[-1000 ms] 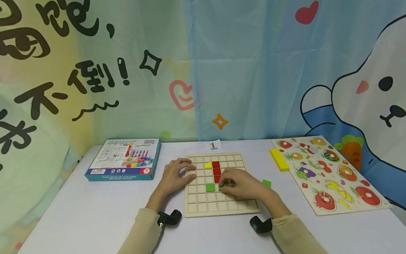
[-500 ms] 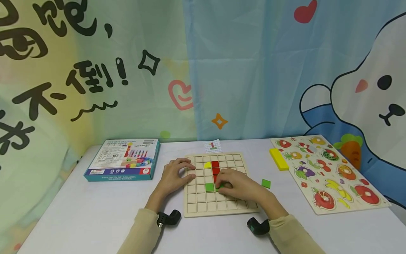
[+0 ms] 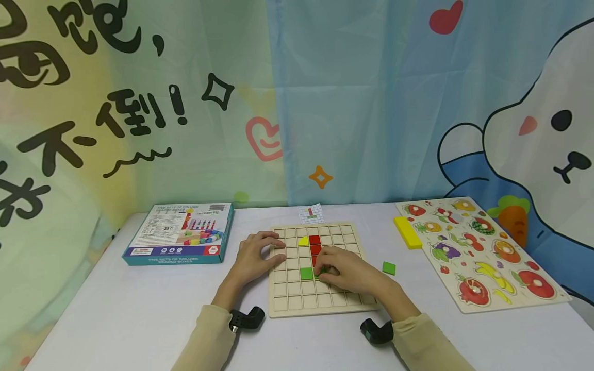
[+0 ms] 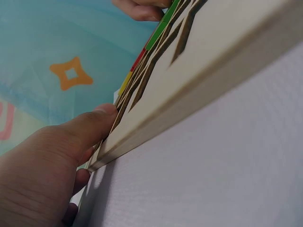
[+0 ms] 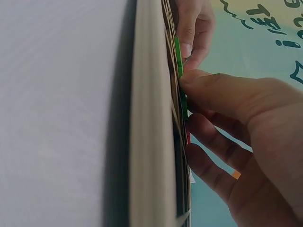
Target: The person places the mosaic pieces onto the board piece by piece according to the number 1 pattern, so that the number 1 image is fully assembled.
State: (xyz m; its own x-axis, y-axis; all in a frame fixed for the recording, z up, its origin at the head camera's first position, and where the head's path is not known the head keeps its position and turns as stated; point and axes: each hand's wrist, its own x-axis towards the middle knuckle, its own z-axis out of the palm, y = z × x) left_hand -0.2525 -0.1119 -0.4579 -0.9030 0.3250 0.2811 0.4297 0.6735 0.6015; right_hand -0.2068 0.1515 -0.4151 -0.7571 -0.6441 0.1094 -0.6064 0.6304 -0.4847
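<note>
While a boxed bead game [image 3: 181, 233] lies at the tabletop's [image 3: 116, 309] left, the left hand [image 3: 254, 257] rests with fingers relaxed on the wooden grid board's [image 3: 297, 301] left edge. Beside a seated green tile [image 3: 307, 273], the right hand [image 3: 345, 270] pinches a second green tile [image 5: 182, 101] at the board's middle. A loose green tile [image 3: 389, 268] and fruit puzzle [image 3: 478, 252] lie right.
</note>
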